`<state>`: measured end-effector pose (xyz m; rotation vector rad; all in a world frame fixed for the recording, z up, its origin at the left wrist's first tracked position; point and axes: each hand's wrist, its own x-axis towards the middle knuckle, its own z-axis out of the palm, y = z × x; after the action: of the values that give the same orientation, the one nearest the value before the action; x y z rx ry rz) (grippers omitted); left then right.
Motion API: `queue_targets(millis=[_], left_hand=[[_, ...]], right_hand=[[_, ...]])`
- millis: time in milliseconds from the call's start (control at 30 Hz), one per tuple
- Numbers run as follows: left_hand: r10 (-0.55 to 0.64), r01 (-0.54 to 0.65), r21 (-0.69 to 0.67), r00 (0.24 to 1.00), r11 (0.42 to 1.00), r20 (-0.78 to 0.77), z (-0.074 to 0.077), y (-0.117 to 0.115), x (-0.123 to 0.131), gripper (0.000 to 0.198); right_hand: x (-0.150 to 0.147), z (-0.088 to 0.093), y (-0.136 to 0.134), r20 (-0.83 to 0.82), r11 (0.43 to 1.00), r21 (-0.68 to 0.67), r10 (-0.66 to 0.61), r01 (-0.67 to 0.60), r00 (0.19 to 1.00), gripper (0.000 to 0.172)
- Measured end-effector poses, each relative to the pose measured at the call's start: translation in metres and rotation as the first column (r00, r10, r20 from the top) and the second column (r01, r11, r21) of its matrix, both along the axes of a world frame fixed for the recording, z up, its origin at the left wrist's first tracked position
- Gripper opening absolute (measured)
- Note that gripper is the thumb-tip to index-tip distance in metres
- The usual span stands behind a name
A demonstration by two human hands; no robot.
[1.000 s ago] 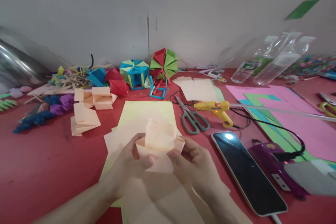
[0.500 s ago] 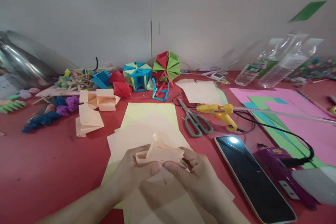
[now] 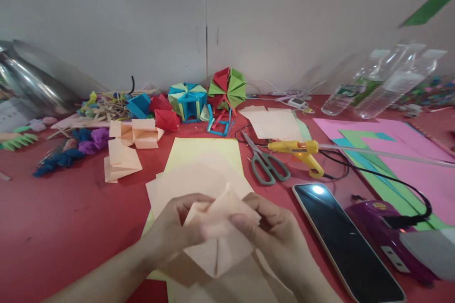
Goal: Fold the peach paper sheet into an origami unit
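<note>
Between my two hands is a peach sheet of folded paper (image 3: 222, 241), partly opened, with a crease down its middle and a raised point at the top. My left hand (image 3: 181, 227) grips its left side, the thumb on the front and slightly blurred. On the right side, my right hand (image 3: 272, 227) pinches it, thumb in front and fingers behind. Beneath both hands lie loose peach sheets (image 3: 199, 175) on top of a yellow sheet (image 3: 206, 147). Several peach folded pieces (image 3: 124, 163) rest on the table to the left.
Scissors (image 3: 266, 165), a yellow glue gun (image 3: 295, 149) and a phone (image 3: 344, 241) lie to the right, beside a purple power strip (image 3: 384, 232) with a black cord. Coloured paper models (image 3: 188, 102) stand against the wall. Plastic bottles (image 3: 391, 87) stand at the back right.
The folded paper has been opened out and tilted, so a broad creased face now hangs below my thumbs. My hands stay at about the same place.
</note>
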<state>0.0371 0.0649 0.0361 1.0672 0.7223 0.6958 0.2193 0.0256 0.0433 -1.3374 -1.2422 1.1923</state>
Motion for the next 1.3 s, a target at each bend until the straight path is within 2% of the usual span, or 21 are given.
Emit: queue_targets(millis=[100, 167, 300, 400, 467, 567, 633, 767, 867, 967, 1033, 1100, 1200, 1300], left_hand=[[-0.030, 0.059, -0.099, 0.962, 0.993, 0.273, -0.001, -0.001, 0.004, 0.059], [-0.026, 0.073, -0.141, 0.950, 0.987, 0.310, -0.002, -0.003, 0.010, 0.053], [0.087, -0.018, -0.274, 0.967, 0.962, 0.241, -0.005, -0.008, 0.020, 0.030], [0.150, -0.083, -0.309, 0.968, 0.947, 0.200, -0.007, -0.008, 0.022, 0.025], [0.172, -0.117, -0.307, 0.972, 0.944, 0.158, -0.007, -0.007, 0.021, 0.025], [0.190, -0.166, -0.259, 0.979, 0.951, 0.070, -0.008, -0.008, 0.018, 0.026], [0.179, -0.166, -0.224, 0.983, 0.960, 0.038, -0.007, -0.009, 0.018, 0.026], [0.147, -0.151, -0.211, 0.989, 0.966, -0.032, -0.004, -0.009, 0.017, 0.029], [0.137, -0.155, -0.199, 0.985, 0.968, -0.101, -0.003, -0.008, 0.017, 0.028], [0.151, -0.169, -0.165, 0.982, 0.972, -0.117, -0.004, -0.007, 0.017, 0.027], [0.204, -0.219, -0.179, 0.974, 0.959, -0.100, -0.006, -0.005, 0.017, 0.025], [0.299, -0.309, -0.228, 0.951, 0.923, -0.075, -0.008, -0.003, 0.017, 0.025], [0.427, -0.423, -0.271, 0.903, 0.865, -0.045, -0.009, 0.002, 0.017, 0.031], [0.434, -0.423, -0.289, 0.901, 0.859, -0.028, -0.009, 0.004, 0.017, 0.032]], right_hand=[[-0.002, -0.004, 0.003, -0.301, 0.981, -0.146, -0.167, 0.128, 0.939, 0.022], [-0.004, -0.006, 0.004, -0.387, 0.971, -0.174, -0.219, 0.162, 0.896, 0.023], [-0.009, -0.006, 0.006, -0.439, 0.984, -0.158, -0.140, 0.077, 0.888, 0.024], [-0.011, -0.002, 0.005, -0.377, 0.984, -0.162, -0.137, 0.080, 0.916, 0.028], [-0.011, 0.000, 0.005, -0.337, 0.982, -0.171, -0.141, 0.086, 0.931, 0.030], [-0.010, -0.001, 0.006, -0.382, 0.986, -0.157, -0.110, 0.053, 0.918, 0.037], [-0.010, -0.004, 0.007, -0.427, 0.986, -0.161, -0.099, 0.032, 0.899, 0.040], [-0.009, -0.009, 0.008, -0.470, 0.984, -0.179, -0.069, -0.019, 0.880, 0.036], [-0.008, -0.010, 0.008, -0.452, 0.986, -0.169, -0.071, -0.007, 0.889, 0.036], [-0.007, -0.010, 0.007, -0.420, 0.987, -0.150, -0.016, -0.052, 0.907, 0.036], [-0.006, -0.010, 0.007, -0.394, 0.986, -0.154, -0.009, -0.057, 0.919, 0.034], [-0.007, -0.011, 0.007, -0.346, 0.988, -0.153, -0.062, 0.009, 0.936, 0.036], [-0.008, -0.011, 0.005, -0.166, 0.989, -0.038, -0.145, 0.141, 0.975, 0.035], [-0.008, -0.010, 0.002, 0.075, 0.991, 0.082, -0.110, 0.104, 0.991, 0.025]])
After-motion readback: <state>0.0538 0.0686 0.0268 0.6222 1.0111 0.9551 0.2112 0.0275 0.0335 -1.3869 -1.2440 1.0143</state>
